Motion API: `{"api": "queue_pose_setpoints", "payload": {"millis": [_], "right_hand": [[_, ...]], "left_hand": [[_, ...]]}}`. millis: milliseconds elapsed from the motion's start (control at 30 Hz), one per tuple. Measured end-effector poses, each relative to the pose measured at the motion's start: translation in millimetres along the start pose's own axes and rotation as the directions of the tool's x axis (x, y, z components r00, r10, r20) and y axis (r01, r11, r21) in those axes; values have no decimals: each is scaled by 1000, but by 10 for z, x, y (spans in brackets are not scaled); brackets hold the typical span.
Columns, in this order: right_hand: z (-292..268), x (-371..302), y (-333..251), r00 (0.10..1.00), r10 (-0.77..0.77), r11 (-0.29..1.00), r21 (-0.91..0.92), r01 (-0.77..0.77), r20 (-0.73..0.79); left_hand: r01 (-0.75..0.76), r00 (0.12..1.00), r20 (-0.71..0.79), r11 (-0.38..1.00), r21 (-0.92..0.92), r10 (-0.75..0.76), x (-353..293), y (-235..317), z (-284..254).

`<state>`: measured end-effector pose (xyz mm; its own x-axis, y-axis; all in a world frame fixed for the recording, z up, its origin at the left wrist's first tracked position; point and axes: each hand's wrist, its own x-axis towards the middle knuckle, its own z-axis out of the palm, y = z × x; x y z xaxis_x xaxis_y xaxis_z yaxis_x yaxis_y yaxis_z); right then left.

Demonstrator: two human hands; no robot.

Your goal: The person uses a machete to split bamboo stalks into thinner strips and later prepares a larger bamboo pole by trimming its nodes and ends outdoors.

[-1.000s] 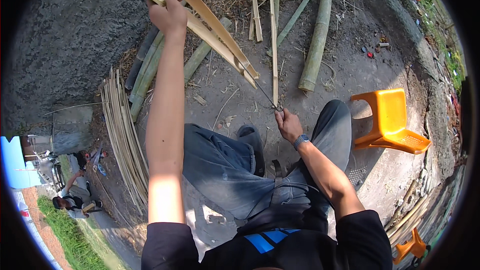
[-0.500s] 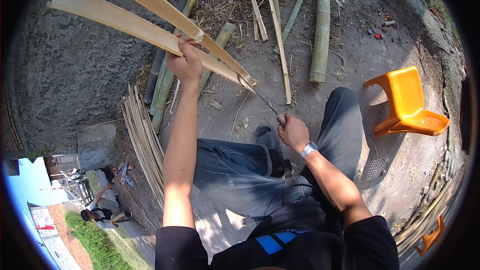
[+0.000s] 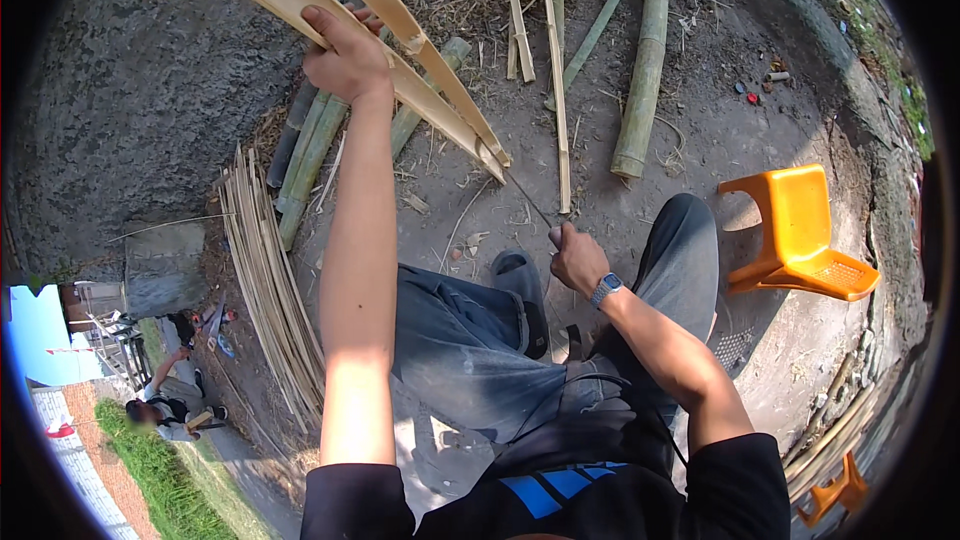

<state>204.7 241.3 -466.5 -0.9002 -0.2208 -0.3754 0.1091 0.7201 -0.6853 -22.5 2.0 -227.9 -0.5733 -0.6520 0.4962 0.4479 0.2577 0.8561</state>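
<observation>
Two long pale split-bamboo strips slant from the upper left toward my knees and meet at their near end. My left hand (image 3: 350, 55) is closed round the left bamboo strip (image 3: 432, 110), well up its length. The right strip (image 3: 455, 90) stands apart from it beyond the hand. My right hand (image 3: 580, 262) is wrapped round the handle of a knife (image 3: 528, 199) with a thin, dark blade. The blade reaches the strips' near end and seems to sit between them; its tip is hidden there.
Cut green bamboo poles (image 3: 642, 70) and loose strips (image 3: 557, 100) lie ahead on the dirt. A bundle of thin strips (image 3: 265, 285) lies at the left. An orange plastic chair (image 3: 798, 225) is on the right. Another person (image 3: 175, 400) sits at the far left.
My left hand has shifted farther from the strips' near end, up and to the left. My right hand keeps hold of the knife at almost the same place. The view has shifted slightly.
</observation>
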Motion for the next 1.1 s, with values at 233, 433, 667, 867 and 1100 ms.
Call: {"api": "queue_pose_setpoints", "payload": {"millis": [233, 433, 667, 867, 1100], "right_hand": [[-629, 528, 459, 992, -70, 981, -173, 88, 103], [-1129, 1053, 924, 973, -201, 918, -326, 226, 110], [-756, 812, 394, 964, -237, 962, -114, 250, 119], [159, 207, 41, 988, 45, 892, 438, -107, 149], [-449, -347, -677, 975, -221, 922, 318, 221, -37]], "left_hand": [[77, 974, 220, 988, -132, -47, 32, 0, -36], [267, 822, 551, 953, -146, -146, 155, -9, -227], [142, 969, 215, 986, -87, -121, 318, -214, -367], [118, 982, 158, 991, -64, -107, 156, -27, -281], [-341, 928, 216, 923, 175, 302, 390, 2452, -1047]]}}
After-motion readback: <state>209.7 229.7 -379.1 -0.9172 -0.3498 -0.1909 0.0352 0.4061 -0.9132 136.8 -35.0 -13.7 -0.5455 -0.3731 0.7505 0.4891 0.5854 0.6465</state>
